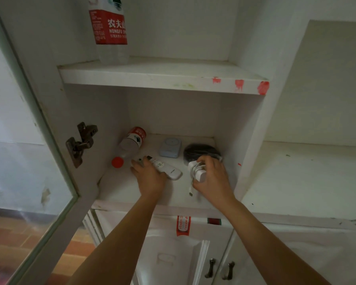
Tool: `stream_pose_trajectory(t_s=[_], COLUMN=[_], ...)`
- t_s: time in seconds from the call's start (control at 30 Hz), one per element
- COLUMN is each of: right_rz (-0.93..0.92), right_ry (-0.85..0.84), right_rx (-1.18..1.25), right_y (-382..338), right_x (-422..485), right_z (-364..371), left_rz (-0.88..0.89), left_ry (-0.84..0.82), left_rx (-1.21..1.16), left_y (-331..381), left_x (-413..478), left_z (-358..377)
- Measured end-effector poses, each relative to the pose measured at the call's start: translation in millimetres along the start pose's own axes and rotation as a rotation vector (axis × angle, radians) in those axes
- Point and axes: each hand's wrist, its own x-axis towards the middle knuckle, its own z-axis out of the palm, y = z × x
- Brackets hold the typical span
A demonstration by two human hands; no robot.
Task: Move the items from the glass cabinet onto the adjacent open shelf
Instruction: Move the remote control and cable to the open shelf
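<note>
Both my hands reach into the lower compartment of the glass cabinet. My left hand closes over a white remote control lying on the shelf. My right hand grips a white charger with its coiled cable; the plug end dangles below. A plastic water bottle with a red cap lies on its side at the left. Behind sit a small pale blue square device and a black bundle. The adjacent open shelf lies to the right.
The glass door stands swung open at the left, hinge showing. An upright water bottle stands on the upper cabinet shelf. A white divider wall separates cabinet and open shelf. Lower cupboard doors with dark handles are below.
</note>
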Motion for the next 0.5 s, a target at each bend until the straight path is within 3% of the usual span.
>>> stream_pose_trajectory(t_s=[0.5], right_rz=[-0.065], right_ry=[0.113], right_rx=[0.045], right_y=[-16], right_x=[-26], right_z=[-4], left_rz=[0.079], left_ry=[0.024], left_rx=[-0.181], left_y=[-8], left_x=[-31], left_z=[-27])
